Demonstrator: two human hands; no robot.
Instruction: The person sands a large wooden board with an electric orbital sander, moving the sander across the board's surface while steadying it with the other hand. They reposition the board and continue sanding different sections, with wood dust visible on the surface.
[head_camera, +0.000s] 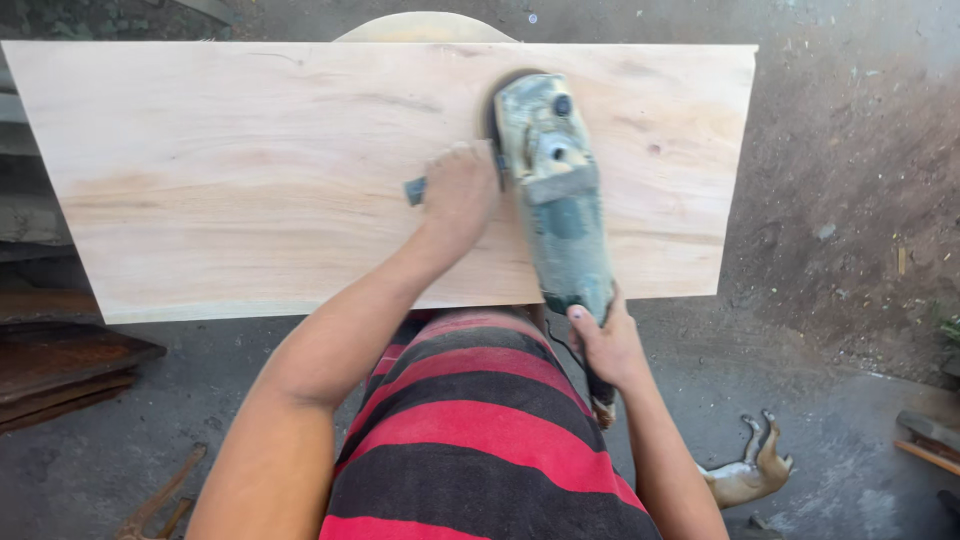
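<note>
A dusty grey-green angle grinder (556, 190) lies flat on a wide pale wooden board (250, 170), its disc end near the board's far edge. My left hand (457, 190) is closed around the grinder's dark side handle, left of the tool's head. My right hand (607, 345) grips the rear of the grinder's body at the board's near edge, where the cord leaves the tool. My torso in a red and black striped shirt (470, 430) fills the lower middle.
The board rests on a round support (425, 28) that shows past its far edge. Rusty metal sheets (60, 365) lie on the left. An animal (745, 470) lies on the dirt ground at lower right, with tools (925, 440) near the right edge.
</note>
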